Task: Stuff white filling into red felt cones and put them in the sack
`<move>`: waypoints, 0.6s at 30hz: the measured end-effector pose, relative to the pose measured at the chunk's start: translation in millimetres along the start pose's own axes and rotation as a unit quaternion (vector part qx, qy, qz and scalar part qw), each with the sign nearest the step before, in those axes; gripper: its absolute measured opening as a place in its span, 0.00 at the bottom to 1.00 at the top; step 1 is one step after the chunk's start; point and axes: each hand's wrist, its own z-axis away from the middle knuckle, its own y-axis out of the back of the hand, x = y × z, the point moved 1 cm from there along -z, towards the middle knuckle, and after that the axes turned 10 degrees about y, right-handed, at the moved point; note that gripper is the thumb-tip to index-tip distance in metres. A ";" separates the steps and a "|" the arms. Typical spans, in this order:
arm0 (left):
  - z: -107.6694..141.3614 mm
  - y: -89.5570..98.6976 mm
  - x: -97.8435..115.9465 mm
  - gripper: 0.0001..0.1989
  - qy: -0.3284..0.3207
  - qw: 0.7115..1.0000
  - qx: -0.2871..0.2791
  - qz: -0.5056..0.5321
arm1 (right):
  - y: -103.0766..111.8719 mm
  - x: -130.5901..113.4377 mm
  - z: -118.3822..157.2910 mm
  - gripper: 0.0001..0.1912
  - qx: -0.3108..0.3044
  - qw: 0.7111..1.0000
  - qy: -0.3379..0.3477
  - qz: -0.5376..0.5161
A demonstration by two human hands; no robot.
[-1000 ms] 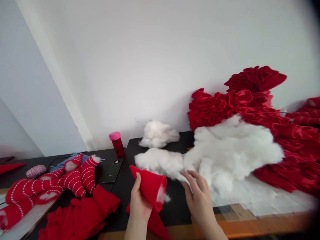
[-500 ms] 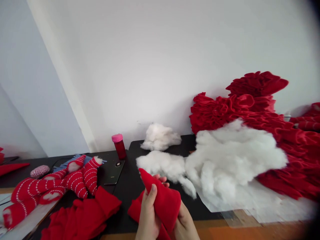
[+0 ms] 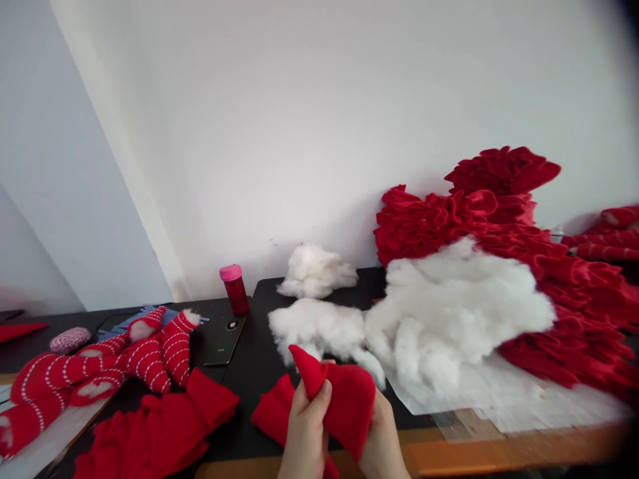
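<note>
A pale wall [image 3: 259,126] fills twelve o'clock, a cream strip [image 3: 110,126] ten. Black tabletop [image 3: 244,392] lies at seven, a brown edge [image 3: 439,458] at five.

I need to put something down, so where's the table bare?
Between the phone and nearer white stuffing is bare black table; a smaller patch shows between the right hand and white sheet. Crowded: left, with striped pieces and red cloth; right, with more stuffing and heaped red fabric.

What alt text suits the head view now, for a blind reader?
Left hand grips a pointed red fabric cone, the right hand partly hidden behind or inside it, above a black table. White stuffing lies beyond; piled red fabric at right, striped stuffed pieces at left.
</note>
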 end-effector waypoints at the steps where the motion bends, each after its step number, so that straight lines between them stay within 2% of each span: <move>1: -0.8 0.6 -2.3 0.13 -0.013 1.000 0.027 -0.007 | 0.9 -3.8 -0.1 0.08 -0.006 1.000 0.012 0.026; 3: -2.1 0.5 -5.7 0.12 -0.031 0.997 0.064 -0.022 | 1.8 -10.7 0.1 0.05 -0.032 0.998 0.021 0.055; 6: -3.8 -2.5 -5.2 0.11 -0.039 0.996 0.075 -0.011 | 1.6 -17.6 0.7 0.06 -0.047 0.998 -0.042 -0.019; 9: -4.5 -5.5 -0.2 0.10 -0.033 0.996 0.078 0.040 | 1.0 -22.1 2.0 0.10 0.009 0.987 -0.113 -0.113; 12: -3.2 -6.0 2.7 0.10 -0.019 0.995 0.066 0.070 | 2.4 -24.6 4.2 0.15 0.072 0.981 -0.140 -0.116; 15: -0.7 -5.3 1.9 0.09 -0.015 0.995 0.048 0.086 | 7.8 -24.2 8.0 0.15 0.111 0.979 -0.136 -0.099; 18: 1.4 -7.1 -0.6 0.15 -0.017 0.995 0.041 0.085 | 14.7 -22.3 13.7 0.12 0.101 0.992 -0.068 -0.026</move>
